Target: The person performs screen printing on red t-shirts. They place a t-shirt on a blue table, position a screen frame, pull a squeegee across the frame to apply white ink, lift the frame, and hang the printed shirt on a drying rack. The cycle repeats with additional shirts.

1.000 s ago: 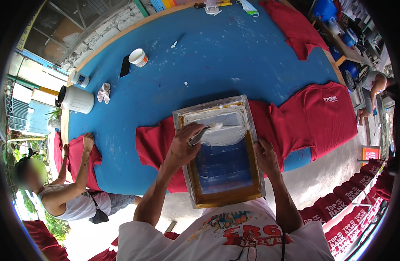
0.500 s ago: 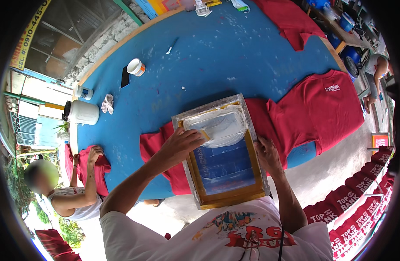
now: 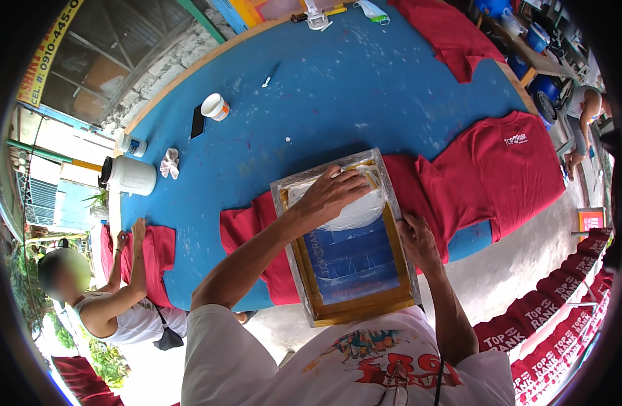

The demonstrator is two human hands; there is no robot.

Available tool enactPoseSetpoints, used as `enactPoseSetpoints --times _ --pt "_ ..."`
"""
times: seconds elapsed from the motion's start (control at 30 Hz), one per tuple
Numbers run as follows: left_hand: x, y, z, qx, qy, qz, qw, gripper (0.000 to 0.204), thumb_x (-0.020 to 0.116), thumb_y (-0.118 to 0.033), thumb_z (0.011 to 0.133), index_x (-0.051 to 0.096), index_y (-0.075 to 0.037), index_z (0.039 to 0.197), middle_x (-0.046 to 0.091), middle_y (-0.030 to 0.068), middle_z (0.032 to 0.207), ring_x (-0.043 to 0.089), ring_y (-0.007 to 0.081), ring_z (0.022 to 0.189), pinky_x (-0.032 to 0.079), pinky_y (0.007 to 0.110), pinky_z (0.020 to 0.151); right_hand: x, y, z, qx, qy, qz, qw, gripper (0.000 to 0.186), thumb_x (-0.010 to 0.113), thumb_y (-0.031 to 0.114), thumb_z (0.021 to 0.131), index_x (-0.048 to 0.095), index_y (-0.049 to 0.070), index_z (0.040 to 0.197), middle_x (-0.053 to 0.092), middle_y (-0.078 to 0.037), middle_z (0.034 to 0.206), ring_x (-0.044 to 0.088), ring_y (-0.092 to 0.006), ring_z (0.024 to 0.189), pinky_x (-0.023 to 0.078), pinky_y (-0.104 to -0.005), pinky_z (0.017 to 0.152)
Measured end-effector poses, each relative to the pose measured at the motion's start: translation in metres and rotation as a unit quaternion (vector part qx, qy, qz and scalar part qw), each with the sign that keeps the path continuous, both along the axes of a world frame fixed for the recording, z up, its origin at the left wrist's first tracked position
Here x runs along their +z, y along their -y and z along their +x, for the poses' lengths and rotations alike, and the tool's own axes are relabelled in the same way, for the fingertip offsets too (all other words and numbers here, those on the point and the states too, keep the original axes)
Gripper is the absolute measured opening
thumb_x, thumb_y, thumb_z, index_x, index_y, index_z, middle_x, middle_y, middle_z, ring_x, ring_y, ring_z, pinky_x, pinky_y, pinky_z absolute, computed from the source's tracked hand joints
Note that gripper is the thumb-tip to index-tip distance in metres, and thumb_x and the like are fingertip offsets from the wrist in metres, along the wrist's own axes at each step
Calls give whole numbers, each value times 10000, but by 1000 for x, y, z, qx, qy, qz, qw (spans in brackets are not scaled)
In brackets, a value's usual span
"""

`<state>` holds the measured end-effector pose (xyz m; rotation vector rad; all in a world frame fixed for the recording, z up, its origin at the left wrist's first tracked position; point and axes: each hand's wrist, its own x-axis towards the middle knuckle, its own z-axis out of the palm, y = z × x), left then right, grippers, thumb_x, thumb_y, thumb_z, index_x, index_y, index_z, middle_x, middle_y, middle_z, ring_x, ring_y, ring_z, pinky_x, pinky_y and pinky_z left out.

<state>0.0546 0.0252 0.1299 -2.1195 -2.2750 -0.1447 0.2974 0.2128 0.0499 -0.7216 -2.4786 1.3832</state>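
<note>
1. Lying over dark red fabric (image 3: 253,220) at the near edge of a blue table (image 3: 324,88), the screen frame (image 3: 363,314) sits directly in front of the wearer; its long axis runs outward from the body, with the far end leaning slightly left.
2. Pale lettering runs sideways along the left side of its blue mesh (image 3: 355,260); fainter reddish letters show near the lower end; white paint (image 3: 355,216) coats the far part.
3. The left hand (image 3: 332,195) bends over that paint and hides some of it; whether its fingers grip anything underneath, I cannot tell; the right hand (image 3: 418,242) grasps the frame's right rail.
4. Rightward, a dark red shirt (image 3: 517,179) carries a small white chest print; hanging shirts (image 3: 551,298) beyond bear large white lettering; the wearer's white shirt (image 3: 284,379) has red lettering upside down to the view.
5. Across the table, well apart from the frame, stand a white cup (image 3: 216,108) with an orange label, just beside a dark phone (image 3: 198,122); a pale cloth (image 3: 170,164) lies near a large white tub (image 3: 133,176).
6. A face mask (image 3: 372,11) lies at the far edge; a yellow sign (image 3: 52,54) with dark lettering hangs upper left; a co-worker (image 3: 111,314) handles another red shirt (image 3: 158,260) at the table's left end.
</note>
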Motion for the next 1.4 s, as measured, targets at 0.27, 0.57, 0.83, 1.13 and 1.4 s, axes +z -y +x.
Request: enactPoseSetpoints --times 0.27,0.57,0.83,1.13,1.4 --pt "12 90 0 64 31 -46 996 576 647 93 891 653 -143 1417 635 9 1447 530 179 1406 410 424 1049 -8 0 2 14 -28 16 999 388 688 264 1078 672 100 1429 681 -192 1080 690 -323 880 565 -432 786" --pt "50 139 3 124 23 -103 987 551 639 101 888 665 -142 1382 649 7 1387 565 152 1341 393 406 1009 -7 0 -2 11 -29 27 999 348 701 249 1057 711 84 1363 703 -175 1075 689 -358 960 556 -480 871" --pt "12 26 3 40 11 19 999 504 631 83 921 695 -134 1371 658 9 1422 561 157 1367 387 416 1052 -11 -1 -1 21 -40 31 998 358 697 261 1059 702 142 1396 691 -186 1081 690 -358 959 556 -464 848" --pt "12 83 -1 55 22 -18 998 563 645 89 905 657 -132 1422 623 8 1454 528 156 1396 395 418 1046 -15 0 -3 -1 -27 10 1000 355 697 269 1058 703 104 1373 699 -191 1095 710 -366 1003 567 -479 867" --pt "40 163 13 166 50 -35 984 551 656 75 892 639 -92 1417 665 53 1376 582 215 1325 397 425 1019 13 2 -5 -2 59 29 998 383 663 299 1075 694 85 1391 714 -207 1177 725 -365 1082 578 -465 918"
